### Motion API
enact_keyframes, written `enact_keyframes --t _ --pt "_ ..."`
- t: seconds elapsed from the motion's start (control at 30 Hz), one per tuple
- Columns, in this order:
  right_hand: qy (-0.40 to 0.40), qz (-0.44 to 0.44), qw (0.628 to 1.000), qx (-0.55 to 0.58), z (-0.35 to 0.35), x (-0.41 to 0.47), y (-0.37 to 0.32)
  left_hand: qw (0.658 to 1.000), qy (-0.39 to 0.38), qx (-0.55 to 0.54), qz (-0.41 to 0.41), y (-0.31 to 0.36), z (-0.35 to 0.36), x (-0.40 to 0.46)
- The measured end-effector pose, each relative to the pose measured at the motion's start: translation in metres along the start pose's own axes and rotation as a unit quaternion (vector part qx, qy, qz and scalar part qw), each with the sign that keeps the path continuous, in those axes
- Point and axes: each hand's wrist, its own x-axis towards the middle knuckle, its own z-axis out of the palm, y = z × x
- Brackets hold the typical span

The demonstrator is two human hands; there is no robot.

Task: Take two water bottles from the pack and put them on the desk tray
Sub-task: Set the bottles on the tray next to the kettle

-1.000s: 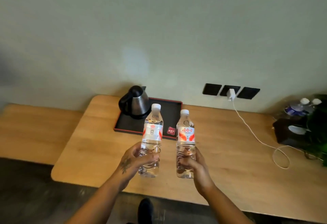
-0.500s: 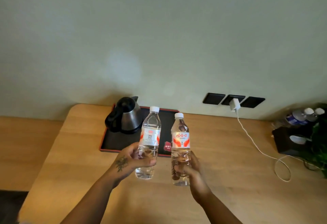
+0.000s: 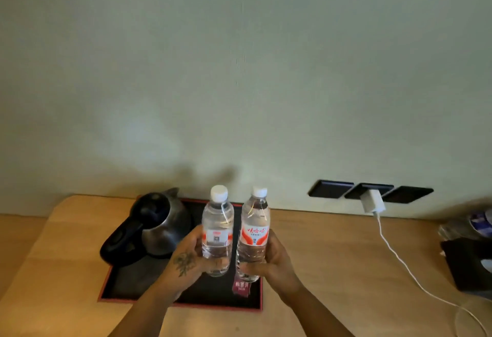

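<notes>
I hold two clear water bottles with white caps and red-and-white labels, both upright and side by side. My left hand grips the left bottle around its lower half. My right hand grips the right bottle the same way. Both bottles hang over the right part of the black desk tray with a red rim. Whether their bases touch the tray I cannot tell.
A steel kettle with a black handle fills the tray's left part. A small dark red packet lies on the tray below the right bottle. A white charger and its cable run across the wooden desk at right. Dark items sit at the far right edge.
I have moved closer to the desk and both hands have carried the bottles forward, from in front of the tray to over its right part. The bottles are closer together.
</notes>
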Motion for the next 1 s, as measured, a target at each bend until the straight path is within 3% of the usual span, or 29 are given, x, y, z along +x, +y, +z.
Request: enact_keyframes --t 0.33,0.73,1.0 --pt "0.008 -0.026 0.998 -0.053 -0.011 0.089 0.038 0.997 0.017 -0.053 0.05 -0.026 0.014 0.084" --pt "0.065 -0.046 0.987 -0.14 -0.019 0.105 0.053 0.998 0.031 -0.026 0.051 -0.042 0.025 0.11" --pt "0.097 -0.103 0.969 -0.204 -0.019 0.114 0.041 0.993 0.103 -0.004 0.06 -0.028 0.034 0.12"
